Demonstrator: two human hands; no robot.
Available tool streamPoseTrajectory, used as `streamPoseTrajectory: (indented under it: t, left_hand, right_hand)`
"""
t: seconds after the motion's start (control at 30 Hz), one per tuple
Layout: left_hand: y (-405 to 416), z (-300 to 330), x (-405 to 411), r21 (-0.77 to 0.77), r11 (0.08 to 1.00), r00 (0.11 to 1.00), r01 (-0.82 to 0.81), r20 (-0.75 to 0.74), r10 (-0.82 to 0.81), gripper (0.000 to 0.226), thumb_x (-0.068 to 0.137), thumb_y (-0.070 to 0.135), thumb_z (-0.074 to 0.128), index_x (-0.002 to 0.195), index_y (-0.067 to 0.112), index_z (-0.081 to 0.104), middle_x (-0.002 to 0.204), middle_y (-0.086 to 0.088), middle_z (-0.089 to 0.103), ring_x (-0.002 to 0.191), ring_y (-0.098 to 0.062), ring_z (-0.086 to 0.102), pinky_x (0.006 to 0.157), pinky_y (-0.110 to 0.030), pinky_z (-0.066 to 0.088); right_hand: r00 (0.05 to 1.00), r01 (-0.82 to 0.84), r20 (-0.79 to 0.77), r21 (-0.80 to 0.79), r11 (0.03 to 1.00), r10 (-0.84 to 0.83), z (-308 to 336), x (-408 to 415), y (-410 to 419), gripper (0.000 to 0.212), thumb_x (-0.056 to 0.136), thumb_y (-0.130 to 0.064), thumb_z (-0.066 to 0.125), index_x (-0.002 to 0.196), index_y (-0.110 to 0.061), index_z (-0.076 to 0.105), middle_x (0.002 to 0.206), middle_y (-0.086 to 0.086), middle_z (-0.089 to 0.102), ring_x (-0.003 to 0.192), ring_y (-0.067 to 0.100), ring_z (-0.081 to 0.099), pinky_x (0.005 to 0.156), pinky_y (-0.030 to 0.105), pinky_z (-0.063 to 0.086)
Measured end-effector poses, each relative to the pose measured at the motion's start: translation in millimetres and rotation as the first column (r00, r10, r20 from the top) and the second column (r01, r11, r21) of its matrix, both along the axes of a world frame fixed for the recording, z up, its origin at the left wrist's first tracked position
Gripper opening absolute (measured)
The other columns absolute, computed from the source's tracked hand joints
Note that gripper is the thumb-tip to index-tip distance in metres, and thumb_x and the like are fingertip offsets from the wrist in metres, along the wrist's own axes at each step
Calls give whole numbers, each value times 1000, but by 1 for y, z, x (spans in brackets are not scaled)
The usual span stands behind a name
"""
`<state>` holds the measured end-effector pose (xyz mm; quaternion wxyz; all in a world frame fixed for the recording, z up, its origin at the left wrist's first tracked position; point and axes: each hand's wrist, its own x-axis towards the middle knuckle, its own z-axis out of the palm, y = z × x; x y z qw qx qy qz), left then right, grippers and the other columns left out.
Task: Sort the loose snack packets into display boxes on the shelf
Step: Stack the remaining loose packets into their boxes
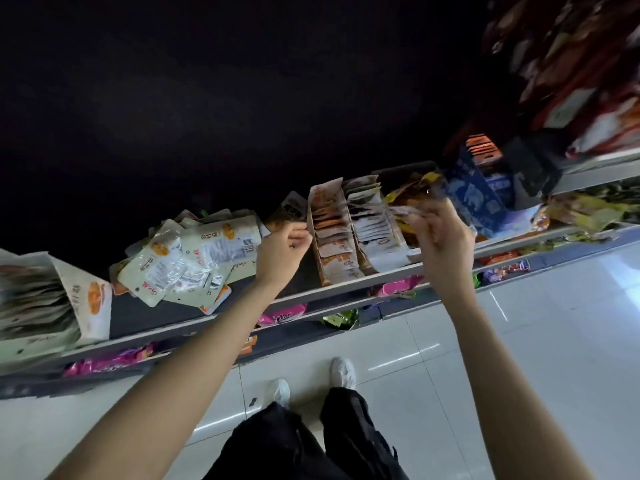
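Observation:
A heap of loose pale-green snack packets (180,261) lies on the shelf (332,289) at left of centre. Two open display boxes stand side by side: one with orange-printed packets (330,233), one with white and brown packets (372,220). My left hand (282,251) is at the left wall of the orange box, fingers pinched on a dark packet (289,213) next to the heap. My right hand (441,230) is raised just right of the boxes, fingers closed on a small packet (403,212). What lies under that hand is hidden.
A full display box (52,306) stands at the far left of the shelf. A blue box (481,199) and yellow packets (588,209) sit to the right. Pink packets (282,315) fill the lower shelf. White floor tiles and my shoes (343,372) are below.

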<state>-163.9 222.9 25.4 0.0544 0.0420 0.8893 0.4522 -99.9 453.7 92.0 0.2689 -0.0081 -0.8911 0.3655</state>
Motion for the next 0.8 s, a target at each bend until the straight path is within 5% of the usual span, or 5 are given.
streamPoseTrajectory:
  t: [0.1, 0.23, 0.5, 0.63, 0.8]
  left_hand:
    - [23, -13, -6, -47, 998, 995, -36, 87, 40, 42, 92, 25, 59, 132, 13, 52, 123, 0, 63, 102, -14, 65, 92, -25, 45]
    - [43, -26, -7, -110, 993, 989, -46, 138, 61, 53, 90, 15, 61, 140, 15, 41, 133, 1, 56, 100, -12, 65, 88, -18, 40]
    - [59, -46, -8, -108, 970, 973, -216, 53, 223, 49, 83, 4, 67, 129, 17, 54, 120, 1, 63, 77, -1, 59, 74, -11, 43]
    - [62, -50, -9, -128, 959, 966, -254, 23, 259, 47, 82, 2, 67, 126, 16, 56, 117, 1, 65, 73, 0, 58, 65, -3, 40]
    - [63, -53, -9, -135, 956, 964, -262, 11, 266, 45, 83, 1, 66, 125, 15, 57, 114, 0, 66, 69, 4, 55, 60, 6, 36]
  right_hand:
    - [1000, 18, -3, 28, 999, -18, -6, -25, 22, 10, 95, -15, 56, 97, -5, 57, 80, -2, 63, 65, 10, 54, 54, 14, 40]
    - [992, -125, 13, 120, 985, 124, -21, -63, 40, 11, 96, -14, 53, 96, -4, 59, 84, 4, 64, 70, 15, 59, 57, 27, 48]
    - [974, -227, 108, 363, 904, 201, -32, -111, 52, 17, 94, -17, 53, 107, -11, 63, 91, 9, 69, 78, 26, 66, 61, 32, 49]
    - [982, -186, 72, 536, 824, 175, -34, -111, 49, 15, 79, -8, 72, 93, -14, 70, 75, 7, 68, 68, 28, 65, 50, 24, 40]
    - [979, -194, 172, 657, 729, 105, -53, -121, 42, 11, 74, -8, 75, 81, -15, 75, 85, 7, 72, 96, 36, 61, 76, 39, 51]
